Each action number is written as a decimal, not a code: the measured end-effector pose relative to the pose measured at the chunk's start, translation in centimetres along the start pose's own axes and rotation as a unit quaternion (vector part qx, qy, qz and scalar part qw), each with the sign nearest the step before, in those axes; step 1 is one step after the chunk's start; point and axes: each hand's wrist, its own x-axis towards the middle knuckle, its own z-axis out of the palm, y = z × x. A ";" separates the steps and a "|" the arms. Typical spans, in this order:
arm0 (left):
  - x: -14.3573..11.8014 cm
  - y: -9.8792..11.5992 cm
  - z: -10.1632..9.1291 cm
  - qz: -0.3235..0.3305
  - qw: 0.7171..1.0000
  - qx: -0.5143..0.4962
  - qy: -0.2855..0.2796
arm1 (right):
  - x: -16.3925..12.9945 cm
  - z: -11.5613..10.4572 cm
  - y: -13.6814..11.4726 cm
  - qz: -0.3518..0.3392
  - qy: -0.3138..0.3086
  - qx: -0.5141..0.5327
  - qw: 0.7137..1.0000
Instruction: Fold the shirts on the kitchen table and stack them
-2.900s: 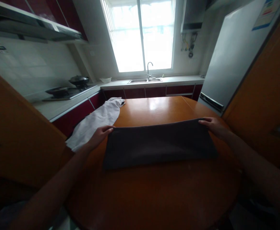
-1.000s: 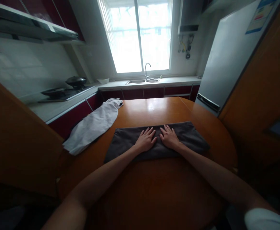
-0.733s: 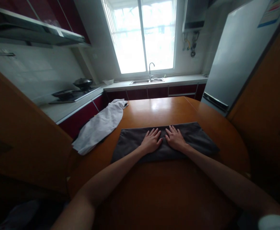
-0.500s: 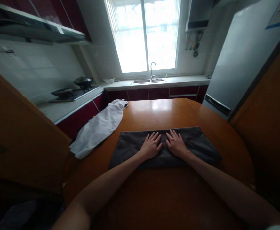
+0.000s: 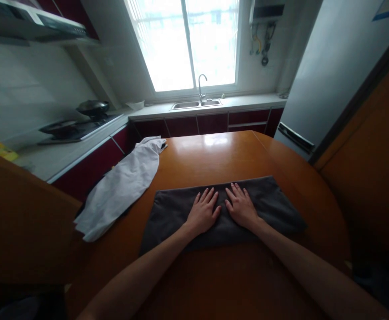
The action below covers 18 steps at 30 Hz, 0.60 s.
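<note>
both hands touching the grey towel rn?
Touching. Head view: left hand and right hand lie palm-down, fingers spread, flat on the grey towel, no gap visible.

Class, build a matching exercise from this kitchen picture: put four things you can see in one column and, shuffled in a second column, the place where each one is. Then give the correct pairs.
Things
1. grey towel
2. white cloth
3. tap
4. dark pan

Places
A. on the stove at the left counter
B. hanging over the table's left edge
C. flat on the table under the left hand and right hand
D. at the sink below the window

Pairs: 1-C, 2-B, 3-D, 4-A
</note>
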 end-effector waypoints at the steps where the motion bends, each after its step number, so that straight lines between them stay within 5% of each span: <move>1: 0.0 0.0 0.0 0.000 1.000 -0.001 0.000 | 0.0 0.0 0.0 -0.001 -0.001 0.003 1.000; 8: -0.1 -0.1 0.1 0.007 1.000 -0.020 0.013 | -0.3 -0.3 0.3 -0.008 0.013 0.028 0.999; 18: -1.4 -0.8 -0.8 -0.017 0.979 -0.179 0.095 | -2.0 -0.5 0.3 -0.030 0.099 0.081 0.991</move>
